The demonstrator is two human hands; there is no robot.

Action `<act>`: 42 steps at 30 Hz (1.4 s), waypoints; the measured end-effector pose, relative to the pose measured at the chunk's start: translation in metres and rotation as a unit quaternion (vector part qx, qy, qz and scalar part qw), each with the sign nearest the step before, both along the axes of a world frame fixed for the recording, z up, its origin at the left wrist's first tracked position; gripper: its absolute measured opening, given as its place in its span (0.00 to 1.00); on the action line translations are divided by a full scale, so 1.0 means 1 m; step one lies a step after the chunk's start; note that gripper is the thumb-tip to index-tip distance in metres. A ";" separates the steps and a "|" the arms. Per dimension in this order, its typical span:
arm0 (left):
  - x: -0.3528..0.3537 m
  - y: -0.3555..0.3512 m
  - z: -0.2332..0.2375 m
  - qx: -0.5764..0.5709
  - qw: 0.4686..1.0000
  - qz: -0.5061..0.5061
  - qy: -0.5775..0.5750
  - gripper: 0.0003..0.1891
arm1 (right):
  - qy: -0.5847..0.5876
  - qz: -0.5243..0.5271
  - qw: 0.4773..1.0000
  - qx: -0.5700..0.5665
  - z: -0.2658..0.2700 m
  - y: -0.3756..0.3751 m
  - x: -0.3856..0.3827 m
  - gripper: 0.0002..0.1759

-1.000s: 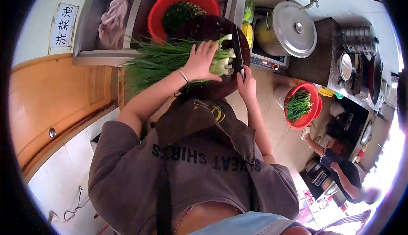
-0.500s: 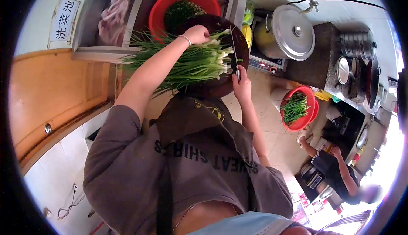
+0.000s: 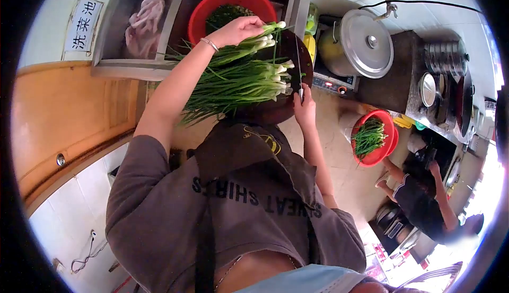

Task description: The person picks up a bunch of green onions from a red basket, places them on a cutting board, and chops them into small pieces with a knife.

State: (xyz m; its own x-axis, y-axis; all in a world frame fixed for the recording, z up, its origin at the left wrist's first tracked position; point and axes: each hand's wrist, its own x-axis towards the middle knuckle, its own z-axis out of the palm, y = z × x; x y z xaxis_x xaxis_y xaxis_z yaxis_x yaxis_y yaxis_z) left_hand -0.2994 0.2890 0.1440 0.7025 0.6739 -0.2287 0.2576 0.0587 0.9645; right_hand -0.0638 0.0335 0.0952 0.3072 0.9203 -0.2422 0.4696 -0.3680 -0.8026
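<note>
Scallions (image 3: pixel 248 46) within left grip (image 3: pixel 239 28)

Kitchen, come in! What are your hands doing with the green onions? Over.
Left hand grips scallion bunch, lifted. Right hand holds knife. More scallions on board; red basin just beyond.

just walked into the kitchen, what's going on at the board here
The person's left hand holds a handful of scallions lifted over the dark round chopping board, where a bigger bunch lies. The right hand grips a knife by the white ends. A red basin of greens sits behind the board. Another person crouches off to the right.
</note>
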 end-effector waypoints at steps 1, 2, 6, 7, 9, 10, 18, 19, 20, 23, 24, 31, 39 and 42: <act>-0.003 0.003 0.002 0.045 0.997 -0.048 0.043 0.11 | 0.001 -0.003 1.000 0.006 0.000 0.001 0.001 0.21; -0.004 0.005 0.003 0.089 0.988 -0.096 0.085 0.11 | -0.001 -0.002 1.000 0.008 0.000 0.002 0.002 0.21; -0.005 0.002 -0.011 0.299 0.855 -0.207 0.369 0.08 | -0.028 0.004 1.000 0.000 -0.001 0.002 0.003 0.22; -0.006 0.002 -0.015 0.301 0.856 -0.206 0.368 0.08 | -0.025 -0.001 1.000 0.000 0.000 0.002 0.004 0.21; -0.002 0.000 -0.016 0.295 0.824 -0.218 0.432 0.09 | -0.039 -0.001 0.999 0.036 0.004 0.002 0.004 0.21; 0.001 0.000 -0.013 0.305 0.800 -0.212 0.472 0.10 | -0.051 0.001 0.996 0.070 0.006 0.001 0.004 0.22; 0.021 0.014 -0.045 0.397 0.867 -0.134 0.270 0.27 | -0.039 -0.018 0.999 0.021 -0.006 0.001 0.008 0.23; 0.023 0.013 -0.047 0.398 0.867 -0.133 0.270 0.27 | -0.040 -0.017 0.999 0.005 -0.006 0.001 0.008 0.22; 0.026 0.012 -0.050 0.337 0.880 -0.122 0.312 0.26 | -0.041 -0.018 0.999 0.006 -0.006 0.000 0.008 0.22; 0.026 0.006 -0.057 0.331 0.871 -0.078 0.353 0.18 | -0.062 0.000 0.998 0.025 0.001 0.000 0.008 0.22; 0.025 0.004 -0.058 0.314 0.871 -0.085 0.367 0.15 | -0.051 -0.005 0.998 0.031 0.001 0.000 0.007 0.22; 0.015 0.000 -0.072 0.104 0.966 -0.085 0.222 0.20 | -0.020 -0.017 0.999 0.021 -0.002 0.001 0.006 0.22; 0.015 -0.010 -0.056 0.124 0.978 0.051 0.157 0.17 | -0.046 -0.018 0.996 0.071 0.005 0.000 0.005 0.20; 0.004 -0.018 -0.055 0.148 0.978 0.102 0.102 0.14 | -0.070 -0.021 0.990 0.119 0.010 0.005 0.011 0.19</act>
